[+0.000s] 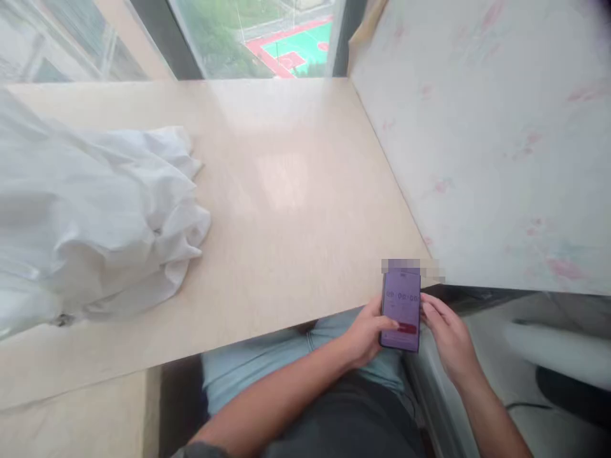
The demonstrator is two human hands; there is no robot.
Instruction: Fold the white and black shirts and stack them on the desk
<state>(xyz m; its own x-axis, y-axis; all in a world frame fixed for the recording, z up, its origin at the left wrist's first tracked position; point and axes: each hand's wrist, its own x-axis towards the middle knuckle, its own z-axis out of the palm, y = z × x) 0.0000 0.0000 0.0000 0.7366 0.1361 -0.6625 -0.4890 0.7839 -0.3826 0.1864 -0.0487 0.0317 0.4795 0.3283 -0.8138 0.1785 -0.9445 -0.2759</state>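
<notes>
A smartphone (401, 312) is held upright near the front right corner of the window sill, above my lap. Its purple-tinted screen shows a row of timer-like digits and a dark red button low down. My left hand (368, 332) grips the phone from its left side, the thumb lying over the screen by the red button. On the other side, my right hand (447, 334) has its fingertips against the phone's right edge. The fingers behind the phone are hidden.
White crumpled cloth (105, 216) lies on the left of the pale sill (286, 242). Flowered wallpaper (501, 140) covers the wall at right. Behind the sill is a window (267, 38) onto a sports court. A dark cable (527, 405) shows at lower right.
</notes>
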